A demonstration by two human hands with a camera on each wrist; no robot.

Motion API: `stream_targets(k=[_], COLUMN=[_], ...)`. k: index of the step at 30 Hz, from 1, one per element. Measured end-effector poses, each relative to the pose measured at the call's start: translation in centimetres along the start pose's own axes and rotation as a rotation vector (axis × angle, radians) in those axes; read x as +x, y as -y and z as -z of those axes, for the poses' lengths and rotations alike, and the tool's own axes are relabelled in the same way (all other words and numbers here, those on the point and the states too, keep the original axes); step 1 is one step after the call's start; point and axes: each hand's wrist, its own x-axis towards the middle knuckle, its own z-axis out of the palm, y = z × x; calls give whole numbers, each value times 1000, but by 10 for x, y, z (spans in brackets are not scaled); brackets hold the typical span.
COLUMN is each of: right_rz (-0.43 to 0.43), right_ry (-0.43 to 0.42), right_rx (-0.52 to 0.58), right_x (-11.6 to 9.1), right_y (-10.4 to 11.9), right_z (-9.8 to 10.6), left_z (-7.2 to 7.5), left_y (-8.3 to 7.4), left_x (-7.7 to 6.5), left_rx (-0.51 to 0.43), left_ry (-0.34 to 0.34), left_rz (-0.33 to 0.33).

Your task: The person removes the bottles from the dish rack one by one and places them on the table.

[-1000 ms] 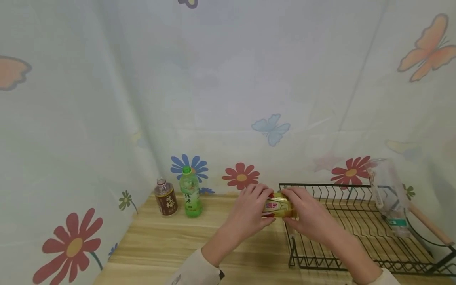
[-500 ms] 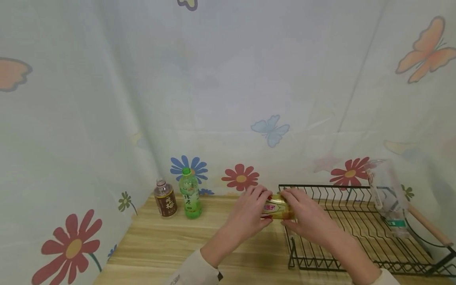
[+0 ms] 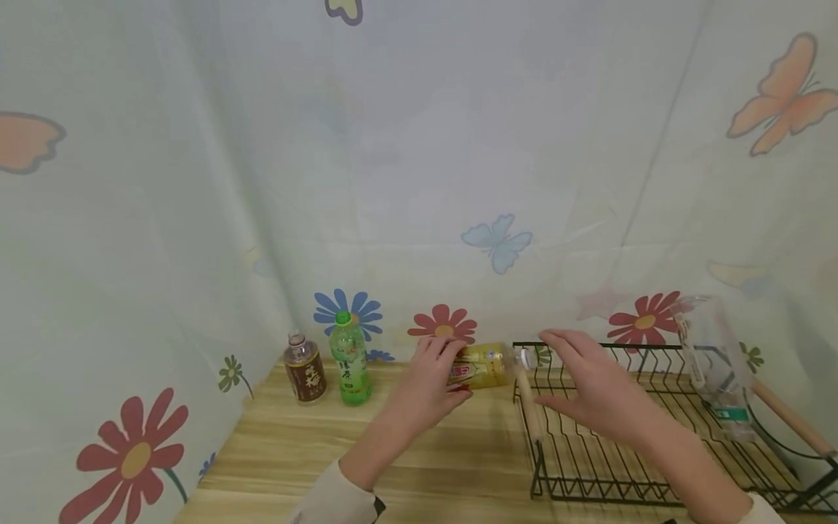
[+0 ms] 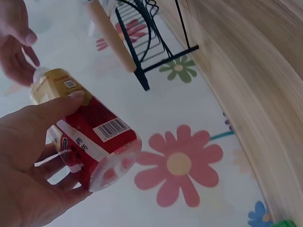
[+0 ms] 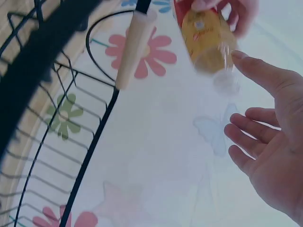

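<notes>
Left fingers [image 3: 449, 352] wrapped round base end of yellow bottle [image 3: 483, 366], held sideways, neck toward right fingers [image 5: 253, 128], which spread loose just off it. Rack [image 5: 96, 142] below those; green bottle [image 3: 352, 367], brown bottle [image 3: 306, 371] upright on worktop [image 3: 288, 455], left of left fingers.

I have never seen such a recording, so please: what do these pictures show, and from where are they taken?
There is no machine here: a person does the work. The left hand holds a yellow-and-red bottle sideways; the right hand, near the bottle's neck, holds nothing. The wide pictures come from a camera on the head, the others from one on each wrist. On the wooden table, a green bottle and a brown-labelled bottle stand on the left; on the right is a black wire rack with a clear plastic container.
</notes>
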Motion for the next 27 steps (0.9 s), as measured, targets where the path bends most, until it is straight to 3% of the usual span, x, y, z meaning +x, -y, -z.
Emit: stream_targets(k=[7, 17, 22, 27], right_rz=[-47, -82, -147, -258], right_ry=[-55, -224, -263, -246], right_rx=[44, 48, 81, 90], right_x=[-14, -32, -38, -48], right_y=[-20, -64, -88, -110], right_z=[27, 55, 65, 65], left_z=[8, -1, -12, -24], left_y=[25, 53, 67, 76], left_x=[-14, -32, -33, -35], left_rx=[-162, -571, -646, -639], left_ry=[-105, -304, -352, -362], left_rz=[105, 392, 464, 529])
